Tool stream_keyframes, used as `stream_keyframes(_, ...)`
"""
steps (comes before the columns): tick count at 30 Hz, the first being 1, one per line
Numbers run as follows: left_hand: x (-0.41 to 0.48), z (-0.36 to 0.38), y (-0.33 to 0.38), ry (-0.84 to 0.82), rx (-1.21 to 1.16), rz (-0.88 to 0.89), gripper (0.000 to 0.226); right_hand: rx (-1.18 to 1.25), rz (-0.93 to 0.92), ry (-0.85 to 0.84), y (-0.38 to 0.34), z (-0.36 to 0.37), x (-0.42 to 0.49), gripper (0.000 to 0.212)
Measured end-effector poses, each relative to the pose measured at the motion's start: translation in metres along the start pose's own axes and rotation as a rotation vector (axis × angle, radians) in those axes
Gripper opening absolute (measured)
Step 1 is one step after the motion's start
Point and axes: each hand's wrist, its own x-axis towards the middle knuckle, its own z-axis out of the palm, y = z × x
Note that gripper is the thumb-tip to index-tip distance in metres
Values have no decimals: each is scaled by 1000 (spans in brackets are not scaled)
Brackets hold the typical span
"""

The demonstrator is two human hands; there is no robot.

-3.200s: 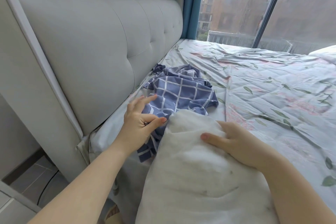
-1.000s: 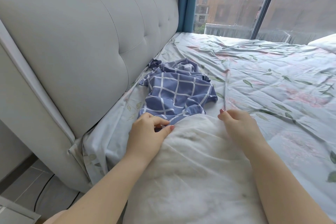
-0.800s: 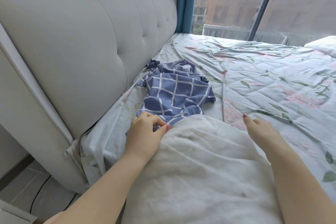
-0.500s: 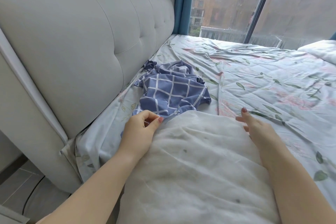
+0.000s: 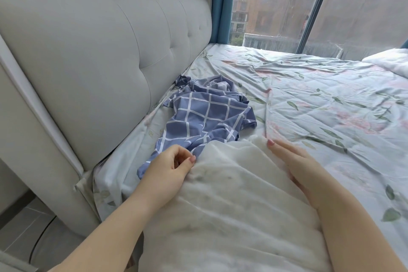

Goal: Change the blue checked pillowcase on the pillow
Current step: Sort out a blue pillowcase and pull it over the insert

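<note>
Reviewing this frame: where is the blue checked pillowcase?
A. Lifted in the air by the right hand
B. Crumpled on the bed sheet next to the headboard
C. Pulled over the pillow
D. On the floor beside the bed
B: the blue checked pillowcase lies crumpled on the floral sheet next to the headboard, and the pillow in front of it is bare white.

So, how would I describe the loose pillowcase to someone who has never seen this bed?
Find the grey padded headboard on the left; at its foot, on the floral sheet, lies the crumpled pillowcase, reaching the left hand. It is the only blue fabric with a white grid; the pillow beside it is plain white.
</note>
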Motion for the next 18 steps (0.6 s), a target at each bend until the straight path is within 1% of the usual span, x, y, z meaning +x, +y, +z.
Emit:
stream_keyframes(3,13,2,2,54,85,7,16,-103,-118,15,-7,9,2,17)
stream_keyframes(6,29,6,8,64,116,40,33,-162,-132,28,-12,17,4,16)
stream_keyframes(8,36,9,12,48,101,33,43,-132,-140,28,-11,21,5,19)
stream_keyframes(9,38,11,14,29,76,14,43,-106,-145,19,-11,23,4,19)
stream_keyframes(11,40,14,15,-46,26,-42,36,-67,-152,20,-13,25,4,19)
stream_keyframes(13,42,15,12,-103,24,-71,31,-72,-145,22,-12,26,6,17)
stream_keyframes(15,45,14,8,-110,-28,-87,30,-75,-133,10,-14,28,5,17)
stream_keyframes(18,44,11,9,-104,-213,-109,29,-31,-119,1,-13,29,6,19)
